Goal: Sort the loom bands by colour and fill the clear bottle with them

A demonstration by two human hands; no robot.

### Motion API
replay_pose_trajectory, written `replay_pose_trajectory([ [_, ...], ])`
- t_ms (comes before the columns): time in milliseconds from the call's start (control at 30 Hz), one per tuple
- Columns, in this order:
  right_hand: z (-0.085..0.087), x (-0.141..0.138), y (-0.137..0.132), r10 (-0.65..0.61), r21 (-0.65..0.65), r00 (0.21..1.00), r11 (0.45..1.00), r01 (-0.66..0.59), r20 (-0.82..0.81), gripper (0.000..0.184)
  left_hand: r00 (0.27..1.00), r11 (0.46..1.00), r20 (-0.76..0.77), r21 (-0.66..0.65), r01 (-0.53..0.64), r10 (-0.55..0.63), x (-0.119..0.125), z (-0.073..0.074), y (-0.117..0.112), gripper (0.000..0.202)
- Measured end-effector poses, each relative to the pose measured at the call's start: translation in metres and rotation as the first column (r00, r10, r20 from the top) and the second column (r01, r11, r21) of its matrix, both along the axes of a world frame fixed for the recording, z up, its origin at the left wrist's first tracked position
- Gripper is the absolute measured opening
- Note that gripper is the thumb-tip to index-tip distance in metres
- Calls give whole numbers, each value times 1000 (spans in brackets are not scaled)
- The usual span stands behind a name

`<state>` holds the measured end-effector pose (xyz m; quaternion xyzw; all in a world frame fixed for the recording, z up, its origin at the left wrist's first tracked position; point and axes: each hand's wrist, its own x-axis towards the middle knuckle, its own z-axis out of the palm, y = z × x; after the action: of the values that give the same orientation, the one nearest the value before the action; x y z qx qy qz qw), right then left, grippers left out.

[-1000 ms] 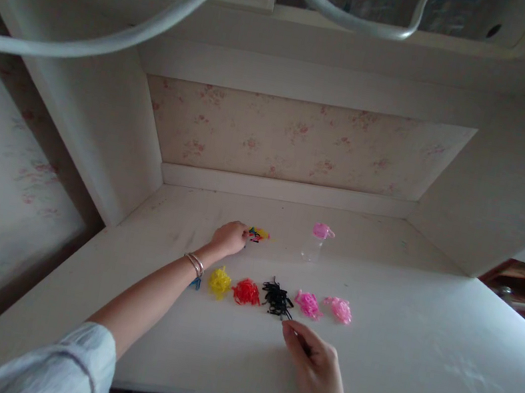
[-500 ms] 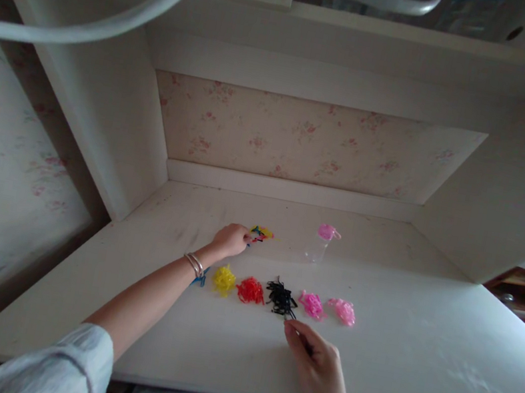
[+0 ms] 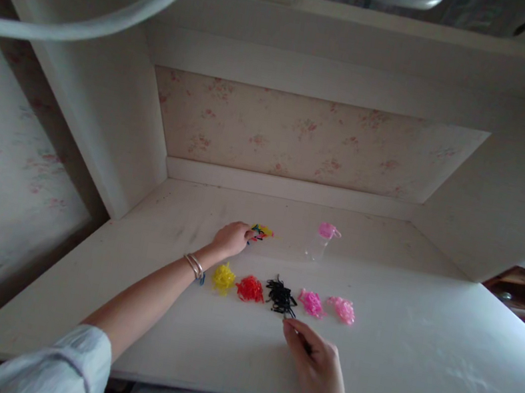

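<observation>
My left hand (image 3: 233, 238), stretched far across the desk, pinches at a small mixed bunch of yellow, red, blue and black rubber bands (image 3: 263, 232). Nearer to me lies a row of piles sorted by colour: yellow bands (image 3: 223, 278), red bands (image 3: 250, 288), black bands (image 3: 281, 295), bright pink bands (image 3: 311, 303) and pale pink bands (image 3: 342, 309). A bit of blue bands (image 3: 201, 278) shows beside my left wrist, mostly hidden by it. My right hand (image 3: 314, 361) is closed at the near edge of the black pile, its thumb and finger on black strands.
A clear plastic container with a pink top (image 3: 327, 230) stands behind the row, to the right. The white desk (image 3: 419, 346) is bounded by side panels and a low shelf (image 3: 331, 39) above. A pale curved tube (image 3: 138, 8) crosses the upper left.
Both hands stay almost in place. My left fingers shift slightly at the mixed bunch, and less of the blue bands shows beside the wrist. The view tilts very slightly.
</observation>
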<state>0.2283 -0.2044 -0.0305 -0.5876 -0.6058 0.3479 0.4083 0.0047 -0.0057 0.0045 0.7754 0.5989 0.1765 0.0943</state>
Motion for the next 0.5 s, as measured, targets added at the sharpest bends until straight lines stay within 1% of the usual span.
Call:
replay_pose_trajectory([
  [133,1,-1,0,1,-5,1000,1000,-1,12,37,1000,1000,10,10,-12,12,-1,8,-7,39],
  [233,1,-1,0,-3,-4,1000,1000,3,9,37,999,999,28,14,30,-31,-1,16,-23,39],
  [300,2,-2,1,-3,-6,1000,1000,3,12,37,995,996,51,48,82,-84,0,21,-40,38],
  [367,3,-2,1,3,-9,1000,1000,-3,18,38,990,987,58,111,118,-125,2,24,-61,35],
  [433,4,-3,1,7,-9,1000,1000,-6,22,39,992,981,34,157,116,-123,5,23,-84,34],
  [500,6,-5,1,5,-10,1000,1000,-4,26,40,995,986,-15,139,97,-96,9,19,-105,36],
])
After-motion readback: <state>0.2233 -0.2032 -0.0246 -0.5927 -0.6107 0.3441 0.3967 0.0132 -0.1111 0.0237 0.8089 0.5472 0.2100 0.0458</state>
